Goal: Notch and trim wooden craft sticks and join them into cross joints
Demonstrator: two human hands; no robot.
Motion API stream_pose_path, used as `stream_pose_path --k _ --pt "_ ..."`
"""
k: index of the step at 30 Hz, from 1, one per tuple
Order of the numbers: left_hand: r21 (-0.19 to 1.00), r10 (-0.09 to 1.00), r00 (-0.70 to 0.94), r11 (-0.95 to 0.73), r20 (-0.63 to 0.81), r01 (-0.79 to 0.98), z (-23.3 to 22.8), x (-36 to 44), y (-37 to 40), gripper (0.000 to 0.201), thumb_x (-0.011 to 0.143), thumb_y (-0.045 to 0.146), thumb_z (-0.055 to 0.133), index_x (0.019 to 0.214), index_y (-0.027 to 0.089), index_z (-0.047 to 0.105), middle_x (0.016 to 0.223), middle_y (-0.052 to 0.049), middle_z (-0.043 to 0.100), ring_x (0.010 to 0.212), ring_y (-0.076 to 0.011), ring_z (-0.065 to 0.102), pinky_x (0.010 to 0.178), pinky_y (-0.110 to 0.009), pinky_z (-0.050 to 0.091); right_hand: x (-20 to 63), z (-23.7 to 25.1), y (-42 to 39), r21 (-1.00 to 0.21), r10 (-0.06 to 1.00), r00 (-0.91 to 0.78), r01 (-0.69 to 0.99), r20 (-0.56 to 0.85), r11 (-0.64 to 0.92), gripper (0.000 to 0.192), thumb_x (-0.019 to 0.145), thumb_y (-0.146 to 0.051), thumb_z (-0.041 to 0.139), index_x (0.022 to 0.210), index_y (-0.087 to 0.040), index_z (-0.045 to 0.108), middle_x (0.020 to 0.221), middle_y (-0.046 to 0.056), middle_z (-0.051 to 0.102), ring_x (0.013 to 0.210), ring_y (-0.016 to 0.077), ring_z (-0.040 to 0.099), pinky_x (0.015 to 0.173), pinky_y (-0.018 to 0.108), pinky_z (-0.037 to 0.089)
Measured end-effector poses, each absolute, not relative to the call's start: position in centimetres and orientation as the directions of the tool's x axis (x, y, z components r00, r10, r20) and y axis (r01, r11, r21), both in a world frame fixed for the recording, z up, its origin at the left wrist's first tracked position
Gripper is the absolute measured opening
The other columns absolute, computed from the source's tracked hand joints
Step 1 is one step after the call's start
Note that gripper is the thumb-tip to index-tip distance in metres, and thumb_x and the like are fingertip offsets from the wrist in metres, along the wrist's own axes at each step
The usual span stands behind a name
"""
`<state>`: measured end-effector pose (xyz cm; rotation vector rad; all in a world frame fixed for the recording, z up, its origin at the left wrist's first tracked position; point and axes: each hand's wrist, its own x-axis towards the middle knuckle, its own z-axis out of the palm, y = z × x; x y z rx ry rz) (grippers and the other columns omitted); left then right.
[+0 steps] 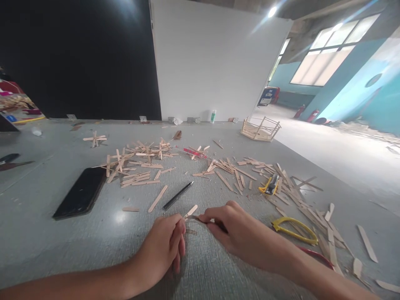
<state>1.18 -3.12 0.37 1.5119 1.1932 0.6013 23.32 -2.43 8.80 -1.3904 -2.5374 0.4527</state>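
Observation:
My left hand (164, 241) is closed near the table's front edge, pinching a wooden craft stick (191, 210) whose rounded end points up and away. Close on its right, my right hand (231, 227) grips a thin, dark metal blade (194, 217) between thumb and fingers. The blade reaches left and meets the stick beside my left fingertips; its rear end is hidden in the hand. A small wood piece (191, 231) lies under the blade. Just beyond my hands are a black pen (178, 195) and a loose craft stick (158, 198).
A black phone (81, 191) lies left. Craft sticks (146, 152) pile up mid-table and more sticks (328, 233) scatter right, around a yellow cutter (271, 184) and a yellow handle (295, 231). A stick-built frame (261, 130) stands at the back, near a white panel (215, 58).

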Motion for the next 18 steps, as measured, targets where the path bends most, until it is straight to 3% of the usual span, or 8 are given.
stream_pose_path --k 5,8,11,13,16,18 --pt "0.935 0.912 0.347 0.092 -0.217 0.344 0.3 1.4 -3.4 0.047 0.104 0.058 0.034 0.078 0.022 0.048 0.053 0.005 0.055 0.032 -0.0091 0.050 0.030 -0.014 0.036 21.8 5.9 -4.7 -0.217 0.784 -0.617 0.758 0.069 0.615 0.033 0.086 -0.004 0.054 0.109 -0.017 0.074 0.076 0.005 0.072 0.060 0.0168 0.066 0.054 0.026 0.044" --pt "0.936 0.920 0.317 0.120 -0.230 0.330 0.4 1.5 -3.4 0.047 0.105 0.056 0.031 0.079 0.022 0.049 0.053 0.004 0.054 0.033 -0.0101 0.050 0.030 -0.015 0.037 20.4 3.7 -6.4 -0.107 0.742 -0.666 0.734 0.080 0.670 0.054 0.075 0.000 0.056 0.129 -0.003 0.065 0.082 0.014 0.075 0.055 0.0197 0.067 0.045 0.028 0.039" --pt "0.939 0.922 0.312 0.126 -0.231 0.321 0.4 1.5 -3.2 0.047 0.105 0.057 0.031 0.080 0.022 0.050 0.055 0.004 0.055 0.035 -0.0109 0.052 0.031 -0.016 0.038 20.0 3.5 -6.7 -0.037 0.718 -0.690 0.718 0.084 0.695 0.067 0.071 0.000 0.056 0.138 0.004 0.056 0.080 0.014 0.075 0.053 0.0195 0.066 0.045 0.029 0.039" --pt "0.939 0.921 0.316 0.122 -0.229 0.323 0.5 1.5 -3.1 0.047 0.104 0.058 0.032 0.079 0.022 0.049 0.053 0.005 0.054 0.033 -0.0109 0.051 0.031 -0.016 0.038 20.3 4.5 -6.0 -0.096 0.741 -0.670 0.735 0.056 0.672 0.061 0.070 0.001 0.056 0.131 -0.001 0.062 0.075 0.009 0.073 0.051 0.0176 0.064 0.045 0.029 0.037" --pt "0.932 0.922 0.319 0.103 -0.221 0.348 0.8 1.5 -3.1 0.048 0.104 0.057 0.033 0.075 0.023 0.048 0.046 0.006 0.050 0.030 -0.0105 0.047 0.031 -0.016 0.036 20.8 7.1 -4.3 -0.211 0.771 -0.635 0.748 0.050 0.629 0.029 0.071 -0.001 0.058 0.091 -0.017 0.072 0.068 0.001 0.069 0.045 0.0107 0.053 0.043 0.026 0.028" --pt "0.925 0.923 0.320 0.084 -0.212 0.370 1.1 1.4 -3.1 0.048 0.105 0.053 0.034 0.071 0.023 0.048 0.042 0.006 0.049 0.030 -0.0103 0.046 0.032 -0.016 0.036 20.8 9.0 -2.9 -0.231 0.771 -0.629 0.739 0.101 0.633 0.023 0.079 -0.001 0.057 0.082 -0.020 0.071 0.069 -0.001 0.067 0.046 0.0082 0.051 0.045 0.023 0.030"
